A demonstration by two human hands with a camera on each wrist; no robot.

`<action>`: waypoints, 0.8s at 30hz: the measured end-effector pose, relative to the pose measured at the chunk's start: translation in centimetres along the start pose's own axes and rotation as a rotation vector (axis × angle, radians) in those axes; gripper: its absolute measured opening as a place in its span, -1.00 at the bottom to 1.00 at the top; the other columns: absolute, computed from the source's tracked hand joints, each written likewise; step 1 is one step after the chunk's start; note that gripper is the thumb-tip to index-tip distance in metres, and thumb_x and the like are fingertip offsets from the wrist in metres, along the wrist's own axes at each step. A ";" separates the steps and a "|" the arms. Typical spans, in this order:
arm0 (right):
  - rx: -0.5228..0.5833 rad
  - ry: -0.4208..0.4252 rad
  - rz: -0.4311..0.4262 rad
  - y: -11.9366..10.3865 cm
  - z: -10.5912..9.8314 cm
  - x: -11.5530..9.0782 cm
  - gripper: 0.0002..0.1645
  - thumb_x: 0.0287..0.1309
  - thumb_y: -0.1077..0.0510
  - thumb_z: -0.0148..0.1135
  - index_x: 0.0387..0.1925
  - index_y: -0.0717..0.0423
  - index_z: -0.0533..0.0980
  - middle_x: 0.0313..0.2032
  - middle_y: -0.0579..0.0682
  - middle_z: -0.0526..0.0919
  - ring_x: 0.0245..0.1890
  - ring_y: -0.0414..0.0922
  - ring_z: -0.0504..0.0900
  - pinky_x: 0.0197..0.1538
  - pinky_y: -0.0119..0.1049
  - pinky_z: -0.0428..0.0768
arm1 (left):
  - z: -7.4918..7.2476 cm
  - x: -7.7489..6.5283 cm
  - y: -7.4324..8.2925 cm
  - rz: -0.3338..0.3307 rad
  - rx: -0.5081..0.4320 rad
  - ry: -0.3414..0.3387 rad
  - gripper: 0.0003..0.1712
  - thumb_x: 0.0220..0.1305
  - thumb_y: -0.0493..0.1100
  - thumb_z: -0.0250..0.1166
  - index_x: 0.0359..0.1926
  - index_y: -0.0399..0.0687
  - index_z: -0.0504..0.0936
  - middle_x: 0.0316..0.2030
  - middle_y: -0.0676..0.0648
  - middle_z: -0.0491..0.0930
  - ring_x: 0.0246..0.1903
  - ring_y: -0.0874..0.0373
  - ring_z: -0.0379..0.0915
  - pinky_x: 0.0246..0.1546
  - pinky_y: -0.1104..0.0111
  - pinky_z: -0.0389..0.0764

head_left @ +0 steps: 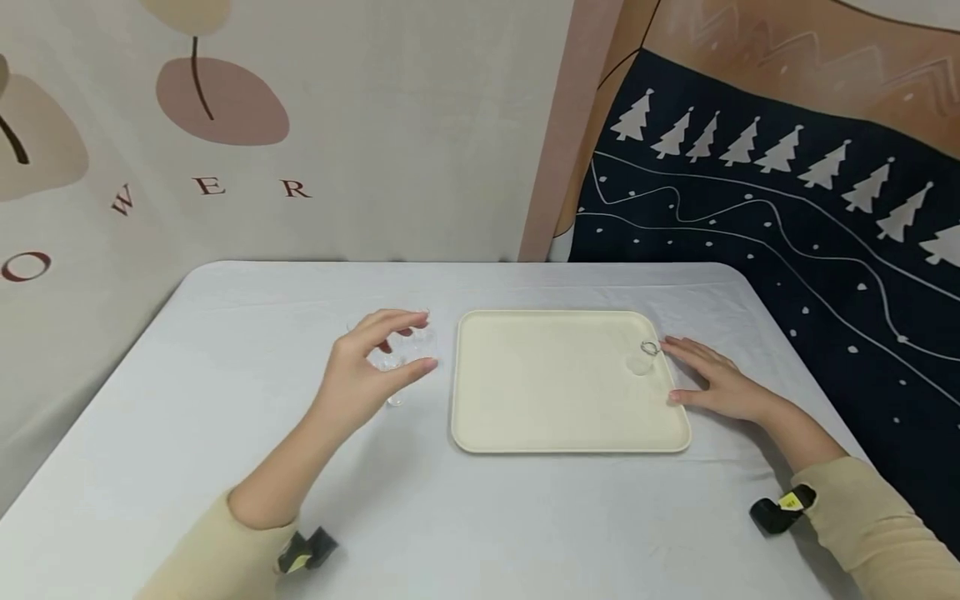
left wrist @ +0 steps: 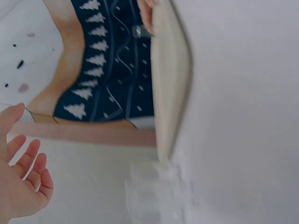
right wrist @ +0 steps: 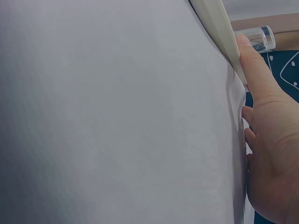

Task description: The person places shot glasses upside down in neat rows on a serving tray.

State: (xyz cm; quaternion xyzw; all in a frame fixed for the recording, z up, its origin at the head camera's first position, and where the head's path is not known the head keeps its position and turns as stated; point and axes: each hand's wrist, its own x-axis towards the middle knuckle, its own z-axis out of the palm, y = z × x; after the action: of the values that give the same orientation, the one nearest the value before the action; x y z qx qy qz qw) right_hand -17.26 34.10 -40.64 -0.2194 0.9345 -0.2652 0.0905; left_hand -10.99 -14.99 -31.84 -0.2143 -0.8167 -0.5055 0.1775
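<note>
My left hand (head_left: 352, 367) hovers over the left part of the table, thumb and fingers spread apart with nothing between them. Behind and below it stand clear plastic containers (left wrist: 154, 196), partly hidden by the hand in the head view. A cream rectangular tray (head_left: 555, 392) lies to the right of them. On its right end is a small clear cylindrical jar (right wrist: 256, 39) with dark or metallic bits inside. My right hand (head_left: 716, 387) lies at the tray's right edge, fingers extended and fingertips right at the rim, close to the jar.
A white cloth covers the table (head_left: 555, 525). Behind it hangs a pale printed curtain (head_left: 420, 125), with a dark blue cloth (head_left: 712, 192) patterned with white trees on the right. Both sleeves carry a small black wrist device.
</note>
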 end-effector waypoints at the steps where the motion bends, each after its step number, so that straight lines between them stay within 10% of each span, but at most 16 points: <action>1: 0.002 0.001 0.003 0.0 0.0 -0.1 -0.03 0.11 -0.07 0.34 0.44 0.08 0.11 0.41 0.31 0.01 0.38 0.35 -0.14 0.18 0.46 -0.19 | -0.4 -0.3 -0.4 -0.006 0.012 0.001 -0.44 -0.04 -0.31 0.52 0.07 -0.06 0.63 -0.05 0.05 0.60 -0.10 0.17 0.43 -0.20 0.33 0.39; 24: 0.007 0.000 -0.011 0.1 0.1 -0.1 -0.03 0.11 -0.04 0.36 0.44 0.11 0.11 0.40 0.33 0.01 0.37 0.36 -0.14 0.17 0.47 -0.19 | -4.0 -4.4 -7.1 -0.295 0.063 -0.187 -0.42 0.11 -0.14 0.45 0.17 -0.10 0.54 0.02 -0.06 0.58 -0.01 0.05 0.37 -0.09 0.31 0.37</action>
State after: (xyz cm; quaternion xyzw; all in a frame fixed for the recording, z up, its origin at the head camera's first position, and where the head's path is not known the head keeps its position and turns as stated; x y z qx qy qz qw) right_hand -17.23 34.20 -40.79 -0.2244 0.9323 -0.2692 0.0897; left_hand -10.77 -22.18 -37.72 -0.1324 -0.8677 -0.4781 0.0314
